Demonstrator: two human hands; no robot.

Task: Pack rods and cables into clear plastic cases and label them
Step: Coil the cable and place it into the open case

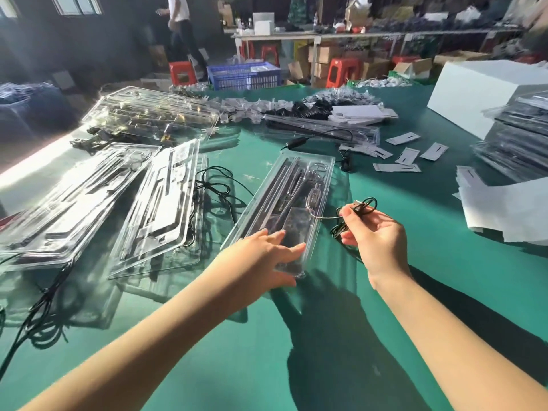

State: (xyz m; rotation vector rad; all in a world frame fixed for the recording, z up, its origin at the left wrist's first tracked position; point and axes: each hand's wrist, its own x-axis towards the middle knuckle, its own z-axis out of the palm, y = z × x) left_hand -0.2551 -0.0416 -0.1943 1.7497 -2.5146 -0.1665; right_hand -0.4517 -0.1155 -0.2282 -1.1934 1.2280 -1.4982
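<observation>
A clear plastic case (308, 173) lies open on the green table (207, 351) in the middle, with dark rods (284, 188) in its slots. My left hand (264, 256) holds the case's near end, fingers laid on top and thumb under the edge. To the right of the case, my right hand (376, 235) pinches a coiled black cable (363, 204) just above the table. A thin wire runs from the cable to the case.
Filled clear cases (89, 197) lie at the left, more at the back (154, 114) and far right (510, 149). White label cards (409, 157) are scattered behind. A white box (474, 93) and white sheets (504, 209) sit right. A person stands far back.
</observation>
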